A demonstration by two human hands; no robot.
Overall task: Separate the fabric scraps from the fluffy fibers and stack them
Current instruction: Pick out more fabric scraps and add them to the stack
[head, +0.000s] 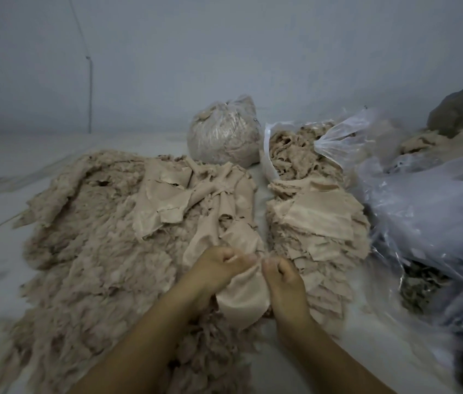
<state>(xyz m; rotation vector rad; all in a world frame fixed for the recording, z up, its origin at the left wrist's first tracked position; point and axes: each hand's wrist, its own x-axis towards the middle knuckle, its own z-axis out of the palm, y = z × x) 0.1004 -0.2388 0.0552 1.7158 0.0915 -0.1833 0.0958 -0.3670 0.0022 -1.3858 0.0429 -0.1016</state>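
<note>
No readable text, labels, brands, numbers or signs anywhere in this frame. Nothing printed on the clear plastic bags [412,200], the tied bag [224,132] at the back, the fabric scraps [318,217] or the wall [224,52]. View is dim and soft, so any tiny print would not be legible.
</note>
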